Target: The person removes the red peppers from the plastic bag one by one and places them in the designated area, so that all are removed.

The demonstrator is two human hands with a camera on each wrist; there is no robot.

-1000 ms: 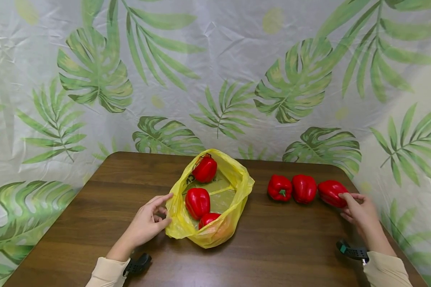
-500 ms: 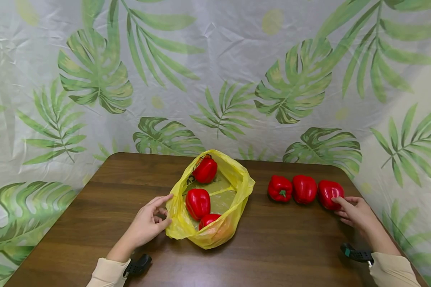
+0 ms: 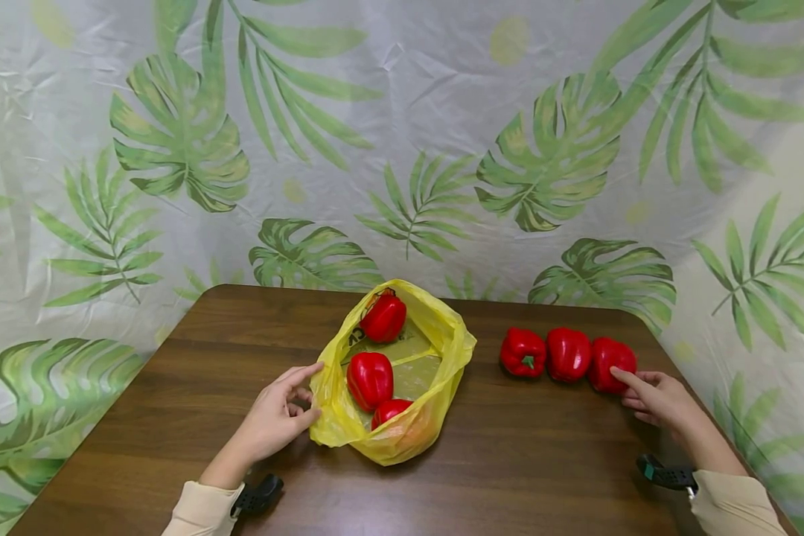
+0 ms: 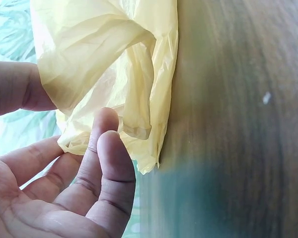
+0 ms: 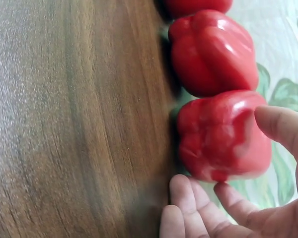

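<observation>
My left hand [image 3: 275, 417] is at the left rim of a yellow plastic bag [image 3: 452, 372], thumb and index finger spread along its edge. In the left wrist view the thin film of the bag [image 4: 94, 44] lies at the thumb and index finger, while the other fingers curl below. Inside the open bag lie red bell peppers, one [image 3: 384, 318] at the back and another [image 3: 371, 380] nearer. At the right, my right hand [image 3: 663, 402] holds the end bell pepper [image 3: 610, 361] of a row, thumb on one side and fingertips on the other.
Two more bell peppers, one [image 3: 524, 352] with a green stem and one [image 3: 569, 354] beside the held one, complete the row. The brown wooden table [image 3: 509, 461] ends at a leaf-print cloth [image 3: 429, 112]. A third bell pepper [image 3: 390, 411] shows at the bag's near rim.
My right hand has turned the end bell pepper and brought it slightly left, against its neighbour. The left hand and the bag have stayed put.
</observation>
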